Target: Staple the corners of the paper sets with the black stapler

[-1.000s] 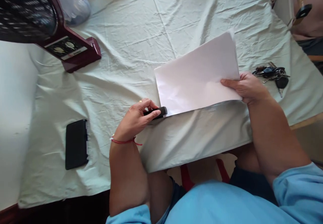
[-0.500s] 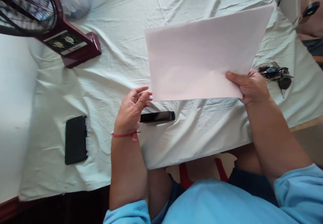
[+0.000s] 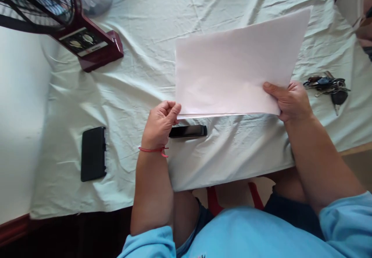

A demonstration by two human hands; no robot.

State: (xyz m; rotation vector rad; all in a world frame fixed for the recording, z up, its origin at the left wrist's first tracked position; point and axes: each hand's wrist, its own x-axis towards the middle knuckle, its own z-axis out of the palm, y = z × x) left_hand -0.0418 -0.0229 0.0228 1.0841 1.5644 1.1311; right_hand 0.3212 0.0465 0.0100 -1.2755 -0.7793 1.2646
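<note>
— What do we have in our hands, and how far open are they?

— Our right hand (image 3: pixel 290 101), right of centre in the frame, is clamped on the lower right corner of a sheet of white paper (image 3: pixel 235 68), thumb lying flat across the top face and the other fingers curled underneath. Our left hand (image 3: pixel 161 121), just left of centre, has its fingers curled in and pinched together at the paper's lower left corner, touching the edge there. We cannot tell for sure whether that corner is truly gripped or only touched.

— And the paper itself?

— It is held in the middle of the frame, above the pale green cloth (image 3: pixel 139 68) that covers the table. It looks blank and plain white, fairly flat, with its right side tilted up toward the upper right of the frame. A thin second edge shows along the bottom, so it may be more than one sheet or a fold; we cannot say which.

— What lies around our hands?

— A small black bar-shaped object (image 3: pixel 188 131) rests on the cloth just below the paper's lower edge, beside our left hand. A black case (image 3: pixel 93 153) lies further left. A bunch of keys (image 3: pixel 328 87) sits at the right edge, near our right hand. A maroon fan (image 3: pixel 87 44) stands in the upper left.
</note>
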